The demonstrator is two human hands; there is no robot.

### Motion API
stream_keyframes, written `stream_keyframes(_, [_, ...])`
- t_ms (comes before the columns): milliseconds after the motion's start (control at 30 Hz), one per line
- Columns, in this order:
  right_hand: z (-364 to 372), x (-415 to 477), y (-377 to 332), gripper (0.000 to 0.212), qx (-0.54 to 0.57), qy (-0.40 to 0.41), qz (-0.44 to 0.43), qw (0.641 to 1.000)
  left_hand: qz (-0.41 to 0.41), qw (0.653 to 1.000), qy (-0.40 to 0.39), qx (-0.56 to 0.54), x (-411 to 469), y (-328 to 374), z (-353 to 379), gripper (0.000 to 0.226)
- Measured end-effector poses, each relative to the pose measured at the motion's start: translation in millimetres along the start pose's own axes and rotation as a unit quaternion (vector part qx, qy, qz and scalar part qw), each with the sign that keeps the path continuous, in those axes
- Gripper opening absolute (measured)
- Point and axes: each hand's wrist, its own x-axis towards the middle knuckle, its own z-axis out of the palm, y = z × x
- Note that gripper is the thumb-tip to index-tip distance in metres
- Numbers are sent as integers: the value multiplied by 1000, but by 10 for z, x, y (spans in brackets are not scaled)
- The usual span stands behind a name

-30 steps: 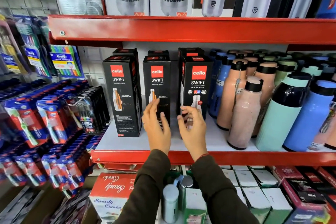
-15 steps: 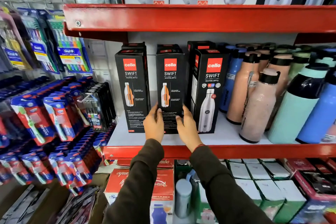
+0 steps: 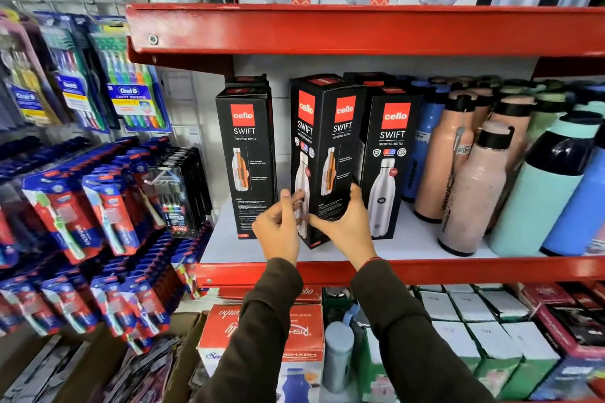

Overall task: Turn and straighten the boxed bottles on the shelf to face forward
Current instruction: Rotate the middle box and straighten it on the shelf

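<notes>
Middle box [image 3: 327, 154]: black carton, red cello square, white SWIFT lettering, bottle picture; turned corner-on, two printed faces showing. Stands upright near front edge of shelf [image 3: 458, 270], between left box [image 3: 247, 160] and right box [image 3: 391, 160], both facing forward. Right hand [image 3: 343, 226] clamped on its lower right side, thumb across front corner. Left hand [image 3: 278, 229] fingers loosely curled, touching lower left face.

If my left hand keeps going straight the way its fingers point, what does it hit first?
Most likely the middle Cello box, on its left face. The left hand has its fingertips already at that face; whether they touch it is unclear.
</notes>
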Motion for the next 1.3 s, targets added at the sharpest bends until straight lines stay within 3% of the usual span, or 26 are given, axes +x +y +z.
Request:
stream_keyframes(200, [-67, 34, 49, 93, 18, -34, 2, 999, 109, 986, -12, 127, 112, -28, -24, 31])
stream_keyframes(367, [-77, 33, 15, 100, 21, -72, -24, 997, 22, 987, -70, 144, 216, -112, -37, 37])
stream_keyframes(433, [-82, 35, 9, 104, 14, -82, -27, 996, 24, 987, -74, 140, 216, -125, -56, 36])
stream_keyframes(633, [-93, 49, 53, 78, 5, -75, -42, 996, 33, 992, -79, 95, 148, -129, -44, 35])
stream_keyframes(1300, [84, 99, 180, 69, -55, -42, -43, 997, 50, 982, -67, 170, 142, -205, -18, 39])
